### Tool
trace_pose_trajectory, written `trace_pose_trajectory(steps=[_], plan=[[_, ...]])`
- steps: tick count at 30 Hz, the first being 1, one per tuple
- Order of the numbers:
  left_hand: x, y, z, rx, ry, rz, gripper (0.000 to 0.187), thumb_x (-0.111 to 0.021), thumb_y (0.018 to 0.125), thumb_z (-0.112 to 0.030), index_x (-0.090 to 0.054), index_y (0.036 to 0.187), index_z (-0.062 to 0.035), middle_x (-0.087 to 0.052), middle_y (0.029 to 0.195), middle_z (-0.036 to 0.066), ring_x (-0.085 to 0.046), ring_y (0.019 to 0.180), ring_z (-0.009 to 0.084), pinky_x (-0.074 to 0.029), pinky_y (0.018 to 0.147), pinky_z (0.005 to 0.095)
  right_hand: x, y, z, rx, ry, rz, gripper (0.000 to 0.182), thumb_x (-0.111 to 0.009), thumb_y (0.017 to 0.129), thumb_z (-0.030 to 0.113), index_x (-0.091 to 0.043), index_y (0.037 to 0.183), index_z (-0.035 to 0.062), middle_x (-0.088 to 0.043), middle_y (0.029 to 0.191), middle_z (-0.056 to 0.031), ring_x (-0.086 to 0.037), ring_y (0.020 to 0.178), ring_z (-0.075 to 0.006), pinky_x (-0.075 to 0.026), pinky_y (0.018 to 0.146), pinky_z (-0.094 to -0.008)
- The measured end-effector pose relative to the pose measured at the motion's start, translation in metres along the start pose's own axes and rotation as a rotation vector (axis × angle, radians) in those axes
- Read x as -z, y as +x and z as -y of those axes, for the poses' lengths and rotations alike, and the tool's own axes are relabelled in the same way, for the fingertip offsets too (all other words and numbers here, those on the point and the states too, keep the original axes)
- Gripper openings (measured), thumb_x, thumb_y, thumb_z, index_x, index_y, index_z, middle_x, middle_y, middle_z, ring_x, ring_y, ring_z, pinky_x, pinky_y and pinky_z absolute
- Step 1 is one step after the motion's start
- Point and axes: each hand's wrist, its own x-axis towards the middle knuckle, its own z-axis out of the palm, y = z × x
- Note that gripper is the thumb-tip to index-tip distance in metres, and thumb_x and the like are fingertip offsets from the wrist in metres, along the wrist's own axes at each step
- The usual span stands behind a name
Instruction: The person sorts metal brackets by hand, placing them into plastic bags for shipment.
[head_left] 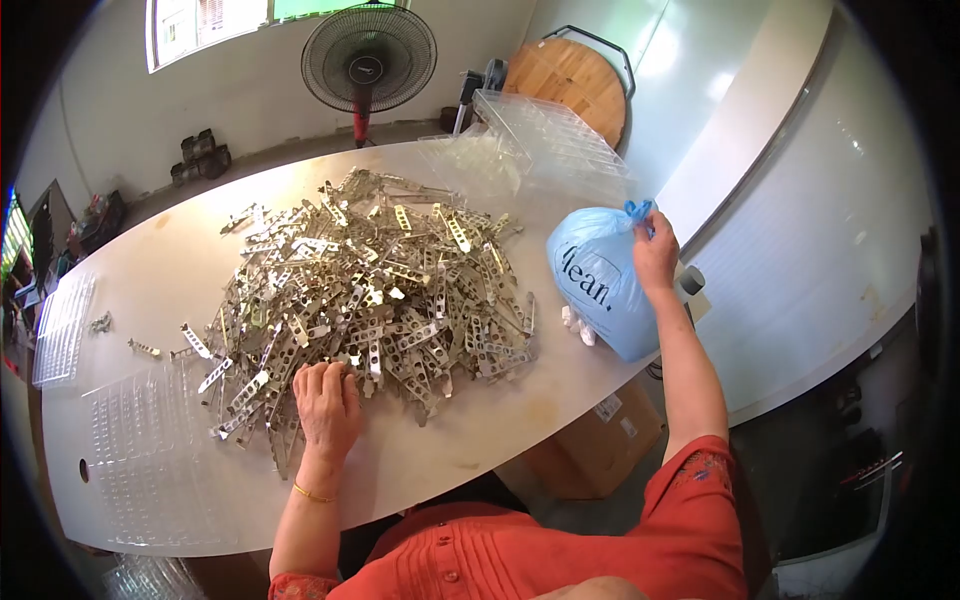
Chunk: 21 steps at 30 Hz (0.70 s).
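Observation:
My right hand (655, 248) is closed around the tied knot at the top of a blue plastic bag (605, 275) with dark lettering. The bag looks full and stands at the table's right edge. At the near edge of a large heap of perforated metal strips (370, 290), my left hand (327, 405) rests with its fingers curled and close together. Its fingertips are hidden against the strips, so what they may hold cannot be made out. Small whitish pieces (578, 325) lie beside the bag's base.
Clear plastic trays (150, 450) lie at the table's left, and more trays (550, 135) are stacked at the back right. A few loose strips (145, 348) lie left of the heap. Beyond the table stands a fan (368, 65). A cardboard box (600, 440) sits below the right edge.

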Motion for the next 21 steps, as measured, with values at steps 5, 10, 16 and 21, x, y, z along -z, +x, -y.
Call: trace_pose_trajectory(steps=[5,10,16,21], plan=[[-0.003,-0.003,0.002,-0.009,0.01,-0.03,0.021,-0.065,0.089,-0.007,-0.061,0.109,-0.0016,-0.062,0.105,0.017,-0.057,0.104,0.0369,-0.042,0.102,0.0505,0.022,0.02,0.046,0.175,0.207,-0.143,0.015,-0.062,0.09,0.0,-0.062,0.105,0.0018,-0.065,0.098,-0.0146,-0.063,0.091,-0.0331,-0.05,0.081,-0.0413],[0.004,0.011,-0.018,-0.013,0.011,-0.085,0.024,-0.066,0.088,-0.006,-0.061,0.111,-0.0026,-0.061,0.106,0.014,-0.057,0.103,0.0337,-0.042,0.1,0.05,0.027,0.036,0.067,0.334,0.2,-0.25,0.018,-0.06,0.091,-0.002,-0.061,0.108,0.0035,-0.065,0.1,-0.0118,-0.064,0.093,-0.0275,-0.05,0.086,-0.0362],[-0.009,0.058,-0.09,0.103,-0.463,0.151,0.032,-0.065,0.092,-0.005,-0.055,0.122,0.0009,-0.058,0.116,0.022,-0.066,0.094,0.0297,-0.057,0.072,0.0386,0.021,-0.004,0.08,0.553,0.254,-0.246,0.029,-0.056,0.08,-0.008,-0.06,0.105,0.0053,-0.061,0.098,-0.0133,-0.059,0.094,-0.0364,-0.048,0.084,-0.0436],[-0.072,0.083,-0.149,0.264,-0.841,0.552,0.064,-0.062,0.097,-0.011,-0.027,0.151,-0.0006,-0.048,0.14,0.024,-0.065,0.111,0.0274,-0.056,0.086,0.0373,0.004,-0.073,0.043,0.587,0.23,-0.06,0.031,-0.059,0.077,-0.007,-0.061,0.105,0.0071,-0.06,0.095,-0.0125,-0.059,0.089,-0.0349,-0.048,0.081,-0.0435]])
